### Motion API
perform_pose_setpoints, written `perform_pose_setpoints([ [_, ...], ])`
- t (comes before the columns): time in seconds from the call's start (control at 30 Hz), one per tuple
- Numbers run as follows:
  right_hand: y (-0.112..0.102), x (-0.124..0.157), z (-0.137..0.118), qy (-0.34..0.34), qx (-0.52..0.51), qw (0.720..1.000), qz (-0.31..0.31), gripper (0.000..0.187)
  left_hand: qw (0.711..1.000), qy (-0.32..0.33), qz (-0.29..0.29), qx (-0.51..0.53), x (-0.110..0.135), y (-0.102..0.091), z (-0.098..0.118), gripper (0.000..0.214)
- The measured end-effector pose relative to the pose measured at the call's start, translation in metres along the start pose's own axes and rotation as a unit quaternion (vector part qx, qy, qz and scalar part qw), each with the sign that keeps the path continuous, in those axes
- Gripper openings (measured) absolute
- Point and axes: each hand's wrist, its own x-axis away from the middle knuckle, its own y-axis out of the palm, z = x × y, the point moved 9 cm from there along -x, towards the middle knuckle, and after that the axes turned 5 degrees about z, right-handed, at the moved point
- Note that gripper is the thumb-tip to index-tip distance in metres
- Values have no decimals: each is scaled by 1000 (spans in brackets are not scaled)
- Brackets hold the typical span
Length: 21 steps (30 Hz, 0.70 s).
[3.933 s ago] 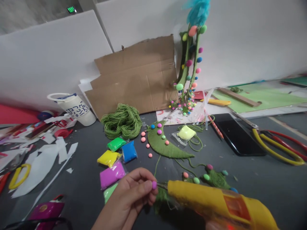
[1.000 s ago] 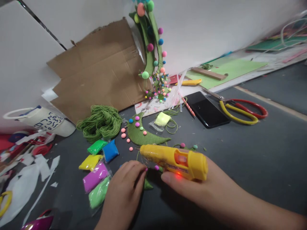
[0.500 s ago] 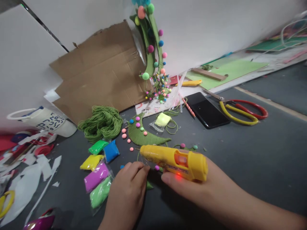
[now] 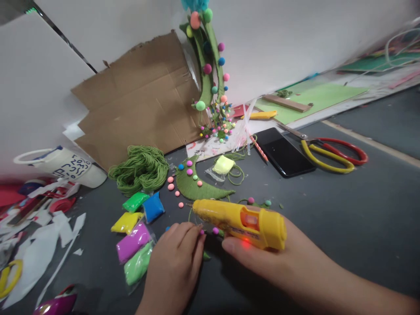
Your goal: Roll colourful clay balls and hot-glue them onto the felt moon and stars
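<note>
My right hand point(image 4: 269, 258) is wrapped round a yellow hot glue gun point(image 4: 229, 216), whose nozzle points left and whose red light glows. Just below the nozzle, my left hand point(image 4: 179, 262) is closed in a pinch, with a small purple ball point(image 4: 201, 232) at its fingertips. A second purple ball point(image 4: 215, 230) lies under the gun, and a green piece point(image 4: 206, 256) shows partly from behind my left fingers. Beyond the nozzle lies a green yarn-wrapped crescent point(image 4: 203, 191) with several coloured balls on it. Loose pink balls point(image 4: 171, 187) sit by its left edge.
Left of my hands are a green yarn skein point(image 4: 141, 168) and several clay packets point(image 4: 152, 207). Paper scraps point(image 4: 39, 249) and a white bucket point(image 4: 72, 164) stand further left. A phone point(image 4: 284, 151), scissors point(image 4: 328, 153) and a decorated green stand point(image 4: 206, 74) are behind, beside cardboard point(image 4: 138, 96).
The left fingertips have shifted slightly, and a purple ball now shows at them. The glue gun stays almost in place; the whole view has moved a little.
</note>
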Motion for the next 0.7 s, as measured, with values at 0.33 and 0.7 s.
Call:
perform_pose_setpoints([
  [0.33, 2, 3, -2, -12, 20, 1000, -1, 18, 1000, 8, 3, -13, 2, 5, 6, 14],
  [0.7, -1, 1, -1, -10, 14, 999, 33, 25, 999, -3, -8, -31, 10, 11, 3, 13],
])
